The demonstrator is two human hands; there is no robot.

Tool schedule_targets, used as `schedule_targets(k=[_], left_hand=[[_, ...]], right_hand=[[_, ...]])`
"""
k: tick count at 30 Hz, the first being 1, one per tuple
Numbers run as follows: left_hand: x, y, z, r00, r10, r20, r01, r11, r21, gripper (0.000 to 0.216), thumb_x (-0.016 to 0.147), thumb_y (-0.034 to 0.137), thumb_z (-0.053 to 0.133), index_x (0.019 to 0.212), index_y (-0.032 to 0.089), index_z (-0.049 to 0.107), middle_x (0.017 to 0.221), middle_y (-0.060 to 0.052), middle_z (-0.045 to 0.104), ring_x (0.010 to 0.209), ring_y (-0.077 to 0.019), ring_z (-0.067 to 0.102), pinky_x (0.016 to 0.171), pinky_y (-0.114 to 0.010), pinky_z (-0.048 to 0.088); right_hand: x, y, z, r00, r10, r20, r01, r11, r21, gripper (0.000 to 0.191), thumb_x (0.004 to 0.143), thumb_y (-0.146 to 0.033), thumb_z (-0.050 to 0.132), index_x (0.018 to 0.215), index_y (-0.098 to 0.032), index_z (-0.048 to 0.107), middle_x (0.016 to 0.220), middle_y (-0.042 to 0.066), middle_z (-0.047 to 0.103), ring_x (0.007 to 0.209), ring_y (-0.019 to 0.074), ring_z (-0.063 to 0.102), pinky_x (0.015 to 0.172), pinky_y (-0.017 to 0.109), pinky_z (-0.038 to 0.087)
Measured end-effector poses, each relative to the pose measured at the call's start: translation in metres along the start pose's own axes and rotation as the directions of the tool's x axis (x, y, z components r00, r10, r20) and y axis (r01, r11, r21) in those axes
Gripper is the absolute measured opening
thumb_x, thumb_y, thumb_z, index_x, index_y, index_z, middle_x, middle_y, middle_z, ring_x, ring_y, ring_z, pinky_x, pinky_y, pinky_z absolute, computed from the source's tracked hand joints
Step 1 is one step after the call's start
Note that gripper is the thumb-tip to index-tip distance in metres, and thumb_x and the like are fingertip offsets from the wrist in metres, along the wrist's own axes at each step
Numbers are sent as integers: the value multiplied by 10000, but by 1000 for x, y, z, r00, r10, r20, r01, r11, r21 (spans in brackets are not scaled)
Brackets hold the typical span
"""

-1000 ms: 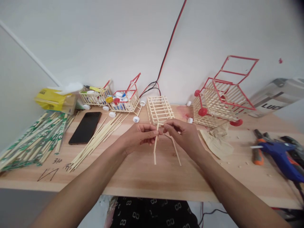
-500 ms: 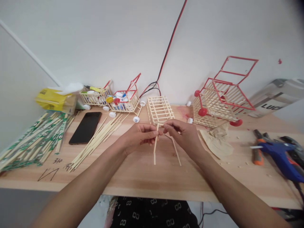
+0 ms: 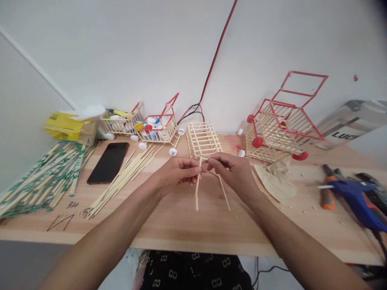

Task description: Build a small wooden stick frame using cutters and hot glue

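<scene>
My left hand (image 3: 175, 174) and my right hand (image 3: 234, 173) meet over the middle of the wooden table (image 3: 187, 225). Both pinch the top of a small frame of thin wooden sticks (image 3: 197, 193) whose two legs hang down toward the table. The left fingers grip the left stick near its upper end. The right fingers hold the joint where the right stick (image 3: 224, 192) slants away. Just behind the hands stands an unpainted stick basket (image 3: 202, 139).
Loose sticks (image 3: 127, 174), a black phone (image 3: 108, 162) and wrapped chopsticks (image 3: 45, 177) lie at left. Small stick carts with bottle caps (image 3: 155, 127) stand at the back. A red-trimmed stick cart (image 3: 279, 123) is at right, with crumpled paper (image 3: 275, 181), a blue glue gun (image 3: 356, 197) and pliers (image 3: 327, 193).
</scene>
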State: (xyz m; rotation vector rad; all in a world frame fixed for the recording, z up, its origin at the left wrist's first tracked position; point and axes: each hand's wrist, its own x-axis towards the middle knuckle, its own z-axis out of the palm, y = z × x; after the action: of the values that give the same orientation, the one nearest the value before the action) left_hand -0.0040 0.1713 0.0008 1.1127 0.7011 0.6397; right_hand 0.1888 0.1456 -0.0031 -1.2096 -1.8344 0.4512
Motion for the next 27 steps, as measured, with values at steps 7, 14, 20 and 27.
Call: schedule_targets(k=[7, 14, 20, 27], left_hand=[[0, 0, -1, 1000, 0, 8, 1, 1000, -2, 263, 704, 300, 767, 852, 93, 702, 669, -7, 606, 563, -56, 533, 559, -200, 400], [0, 1, 0, 1000, -13, 4, 13, 1000, -3, 253, 708, 292, 765, 852, 94, 705, 667, -9, 604, 563, -56, 531, 561, -199, 403], [0, 0, 0, 1000, -12, 15, 12, 1000, -14, 248, 702, 288, 769, 851, 98, 709, 669, -11, 611, 562, -56, 535, 558, -194, 401], [0, 0, 0, 1000, -14, 15, 14, 1000, -21, 250, 700, 294, 770, 846, 100, 710, 673, -12, 614, 559, -50, 532, 563, -186, 401]], right_hand=[[0, 0, 0, 1000, 20, 1, -20, 1000, 4, 220, 904, -296, 544, 752, -198, 671, 691, -17, 672, 593, 94, 554, 572, 208, 385], [0, 1, 0, 1000, 20, 3, -20, 1000, -5, 240, 905, -317, 537, 742, -201, 669, 678, -13, 663, 578, 98, 541, 563, 216, 383], [0, 1, 0, 1000, 19, 4, -19, 1000, 5, 251, 909, -327, 531, 744, -200, 671, 683, -9, 665, 579, 100, 541, 562, 219, 381], [1, -1, 0, 1000, 20, 5, -20, 1000, 11, 223, 906, -294, 548, 741, -202, 668, 669, -29, 652, 582, 85, 538, 570, 205, 374]])
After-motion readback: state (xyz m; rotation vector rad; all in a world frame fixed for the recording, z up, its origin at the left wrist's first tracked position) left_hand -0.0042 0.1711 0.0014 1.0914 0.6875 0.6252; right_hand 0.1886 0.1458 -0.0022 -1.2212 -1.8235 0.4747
